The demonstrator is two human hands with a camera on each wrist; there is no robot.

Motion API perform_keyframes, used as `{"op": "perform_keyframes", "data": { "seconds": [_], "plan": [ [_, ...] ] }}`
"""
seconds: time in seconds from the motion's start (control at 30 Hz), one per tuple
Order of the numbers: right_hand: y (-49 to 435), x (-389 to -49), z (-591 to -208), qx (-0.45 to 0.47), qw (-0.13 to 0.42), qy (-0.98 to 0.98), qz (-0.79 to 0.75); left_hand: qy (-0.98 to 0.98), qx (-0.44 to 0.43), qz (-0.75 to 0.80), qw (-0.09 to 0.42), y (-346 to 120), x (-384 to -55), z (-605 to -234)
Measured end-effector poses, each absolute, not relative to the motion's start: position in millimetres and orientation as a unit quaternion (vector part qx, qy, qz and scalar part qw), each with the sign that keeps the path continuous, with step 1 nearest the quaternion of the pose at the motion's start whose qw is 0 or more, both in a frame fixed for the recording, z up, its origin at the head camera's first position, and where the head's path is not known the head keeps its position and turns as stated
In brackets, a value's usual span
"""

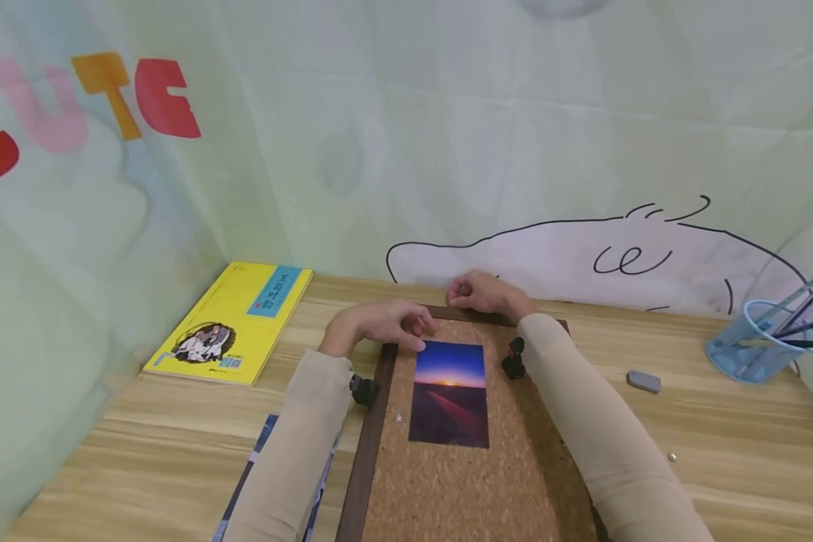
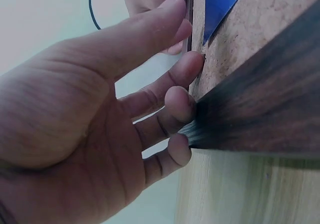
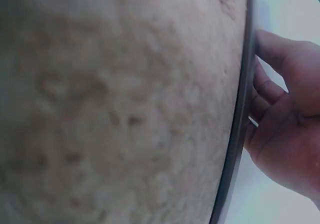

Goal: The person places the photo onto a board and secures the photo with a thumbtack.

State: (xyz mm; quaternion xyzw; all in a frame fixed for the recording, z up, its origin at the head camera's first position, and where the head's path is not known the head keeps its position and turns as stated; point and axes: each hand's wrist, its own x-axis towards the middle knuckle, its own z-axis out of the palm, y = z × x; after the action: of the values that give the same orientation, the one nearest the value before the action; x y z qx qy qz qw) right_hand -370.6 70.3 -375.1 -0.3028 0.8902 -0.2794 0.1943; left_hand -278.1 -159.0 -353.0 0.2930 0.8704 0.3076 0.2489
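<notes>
A sunset photo [image 1: 450, 394] lies on a cork board [image 1: 474, 489] with a dark wooden frame [image 1: 360, 485]. At the photo's top left corner is my left hand [image 1: 382, 322], its thumb near that corner. In the left wrist view, the left hand [image 2: 85, 114] has its fingers loosely bent, some tips against the frame and cork; nothing shows in its grasp. My right hand [image 1: 484, 292] is at the board's far edge with bent fingers. In the right wrist view, the frame partly hides the fingertips of the right hand [image 3: 290, 103].
A yellow book [image 1: 237, 324] lies at the left, and a dark blue patterned item [image 1: 244, 482] is partly under the left sleeve. At the right are a grey eraser [image 1: 644, 382], a small shiny round piece [image 1: 672, 457] and a blue mesh cup [image 1: 752, 357] of pens. A printed curtain [image 1: 447, 150] hangs behind.
</notes>
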Motion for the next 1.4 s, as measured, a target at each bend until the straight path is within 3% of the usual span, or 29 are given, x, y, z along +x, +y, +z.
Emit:
{"op": "perform_keyframes", "data": {
  "seconds": [0.37, 0.6, 1.4],
  "plan": [
    [83, -365, -366, -0.277, 0.195, 0.879, -0.336, 0.901, 0.243, 0.254, 0.255, -146, -275, -354],
    [97, -356, -355, -0.263, 0.194, 0.875, -0.357, 0.912, 0.262, 0.214, 0.233, -139, -275, -353],
    [145, -314, -337, -0.304, 0.158, 0.854, -0.391, 0.897, 0.257, 0.304, 0.194, -119, -278, -363]
  ]
}}
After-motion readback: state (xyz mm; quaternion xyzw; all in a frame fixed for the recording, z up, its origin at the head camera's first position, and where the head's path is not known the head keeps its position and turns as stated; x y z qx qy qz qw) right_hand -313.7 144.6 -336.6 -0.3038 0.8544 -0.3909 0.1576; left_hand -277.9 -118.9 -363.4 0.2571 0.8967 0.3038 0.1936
